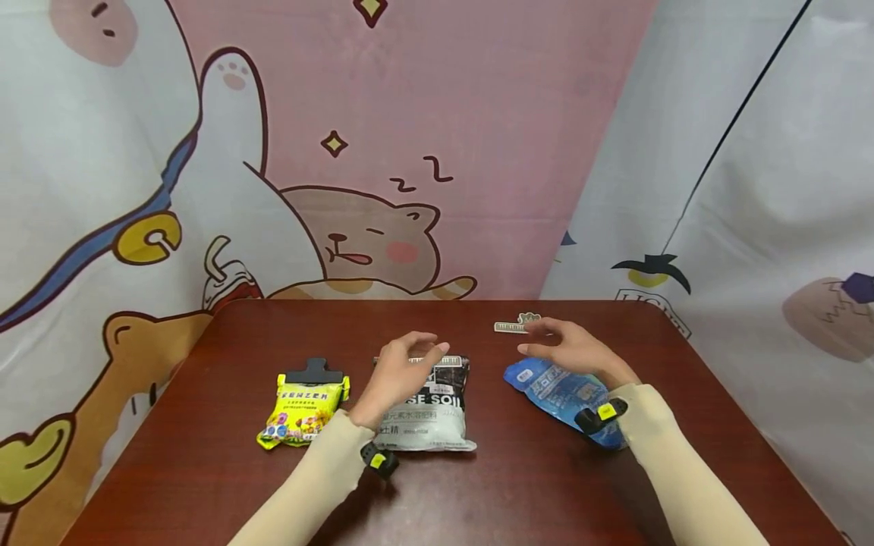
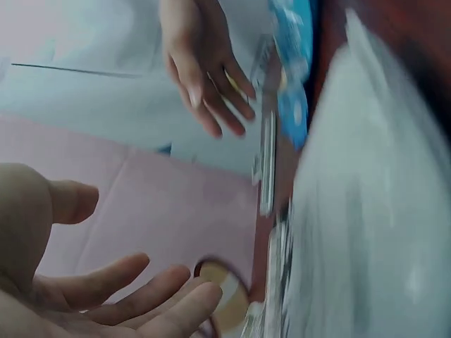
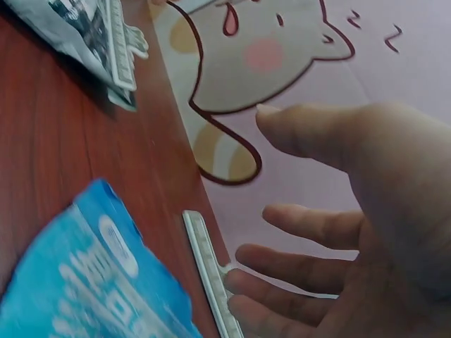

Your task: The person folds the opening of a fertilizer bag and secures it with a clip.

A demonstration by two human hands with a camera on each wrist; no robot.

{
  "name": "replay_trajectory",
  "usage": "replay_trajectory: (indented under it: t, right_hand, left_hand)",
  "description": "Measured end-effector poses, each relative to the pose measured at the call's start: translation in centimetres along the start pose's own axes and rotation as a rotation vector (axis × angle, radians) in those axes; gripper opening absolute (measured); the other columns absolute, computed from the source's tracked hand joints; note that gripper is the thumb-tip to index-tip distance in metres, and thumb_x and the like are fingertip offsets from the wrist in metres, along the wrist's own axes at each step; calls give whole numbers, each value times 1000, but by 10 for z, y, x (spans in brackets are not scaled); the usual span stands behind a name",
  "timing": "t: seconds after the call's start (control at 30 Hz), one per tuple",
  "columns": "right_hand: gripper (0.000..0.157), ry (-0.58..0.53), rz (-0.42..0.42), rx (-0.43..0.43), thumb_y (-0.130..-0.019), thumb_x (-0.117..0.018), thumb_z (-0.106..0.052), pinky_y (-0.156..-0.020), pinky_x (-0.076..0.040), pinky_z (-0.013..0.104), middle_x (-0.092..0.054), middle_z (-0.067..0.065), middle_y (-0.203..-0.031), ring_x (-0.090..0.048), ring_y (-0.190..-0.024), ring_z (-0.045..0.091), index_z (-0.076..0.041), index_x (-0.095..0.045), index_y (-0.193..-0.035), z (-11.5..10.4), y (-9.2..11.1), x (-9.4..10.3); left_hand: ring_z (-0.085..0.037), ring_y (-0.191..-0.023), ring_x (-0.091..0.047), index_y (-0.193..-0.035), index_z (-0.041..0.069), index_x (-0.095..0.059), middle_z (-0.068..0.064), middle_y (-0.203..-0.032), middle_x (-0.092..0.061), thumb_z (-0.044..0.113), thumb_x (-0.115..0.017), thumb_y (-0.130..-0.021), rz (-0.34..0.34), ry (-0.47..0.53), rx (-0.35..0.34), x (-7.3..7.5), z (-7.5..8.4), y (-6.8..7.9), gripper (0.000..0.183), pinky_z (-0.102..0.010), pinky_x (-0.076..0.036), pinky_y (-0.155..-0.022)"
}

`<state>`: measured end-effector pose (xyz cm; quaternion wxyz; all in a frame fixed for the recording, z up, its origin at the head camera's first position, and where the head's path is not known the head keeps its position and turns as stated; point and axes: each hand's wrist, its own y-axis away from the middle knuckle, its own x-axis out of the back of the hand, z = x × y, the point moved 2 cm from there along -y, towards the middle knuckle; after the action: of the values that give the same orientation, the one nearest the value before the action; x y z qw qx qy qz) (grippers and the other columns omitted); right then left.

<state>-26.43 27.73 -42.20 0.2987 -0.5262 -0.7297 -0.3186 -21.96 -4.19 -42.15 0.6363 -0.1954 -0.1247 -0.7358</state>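
Observation:
My left hand (image 1: 405, 374) hovers over a white and black soil bag (image 1: 426, 425), its fingers loosely bent and holding nothing. Along that bag's top edge sits a pale clip (image 3: 121, 46) shaped like a piano keyboard. My right hand (image 1: 573, 350) is in the air above a blue bag (image 1: 556, 390), fingers spread with nothing between them. Just beyond the blue bag, a similar keyboard-shaped clip (image 1: 512, 327) lies loose on the table, close to the right fingertips. In the left wrist view the soil bag (image 2: 373, 211) looks blurred.
A yellow bag (image 1: 303, 413) with a black clip (image 1: 315, 371) on its top lies at the left of the dark red-brown table (image 1: 519, 493). Cartoon-printed cloth (image 1: 478, 114) hangs behind the table and along its sides.

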Motion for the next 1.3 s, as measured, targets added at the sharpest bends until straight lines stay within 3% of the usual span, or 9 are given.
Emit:
replay_trajectory:
  t: [0.2, 0.33, 0.47, 0.7, 0.97, 1.3]
  right_hand:
    - [81, -67, -59, -59, -90, -67, -64, -106, -46, 62, -48, 18, -154, -48, -138, 43, -15, -47, -151, 19, 5, 15]
    - [87, -112, -106, -137, -88, -69, -65, -106, -45, 64, -40, 21, -159, -44, -140, 45, -17, -41, -155, 34, 7, 21]
    - [89, -97, -130, -182, -88, -68, -65, -107, -42, 68, -37, 22, -161, -42, -140, 46, -17, -39, -156, 47, 5, 28]
    - [83, -118, -188, -161, -91, -67, -58, -106, -43, 67, -43, 22, -157, -47, -138, 44, -15, -38, -157, 67, -2, 40]
    - [82, -131, -230, -166, -94, -67, -52, -107, -48, 59, -47, 24, -154, -55, -132, 41, -4, -39, -155, 87, -13, 47]
    - [62, -100, -212, -219, -101, -62, -39, -98, -56, 46, -64, 23, -134, -65, -110, 27, 8, -56, -140, 97, -26, 40]
  left_hand:
    - [-26, -117, -69, -129, 17, -68, -4, -124, -71, 47, -65, -99, -101, 231, 66, -32, 12, 4, 42, -42, -57, -97]
    - [-28, -115, -70, -126, 10, -68, -10, -124, -71, 35, -68, -99, -179, 470, 147, -57, 20, 7, 37, -44, -59, -96]
    - [-27, -111, -73, -125, 3, -67, -13, -123, -72, 27, -69, -99, -220, 623, 205, -81, 27, 9, 36, -44, -59, -95]
    - [-39, -113, -71, -131, -10, -59, -31, -125, -68, 24, -68, -98, -239, 764, 327, -118, 24, 5, 49, -45, -60, -93]
    - [-45, -107, -72, -124, -16, -59, -40, -116, -65, 10, -63, -99, -138, 862, 527, -152, 18, 7, 37, -52, -57, -96]
    - [-45, -103, -74, -125, -12, -55, -35, -106, -71, 9, -60, -99, -135, 833, 580, -169, 19, 4, 33, -49, -61, -86]
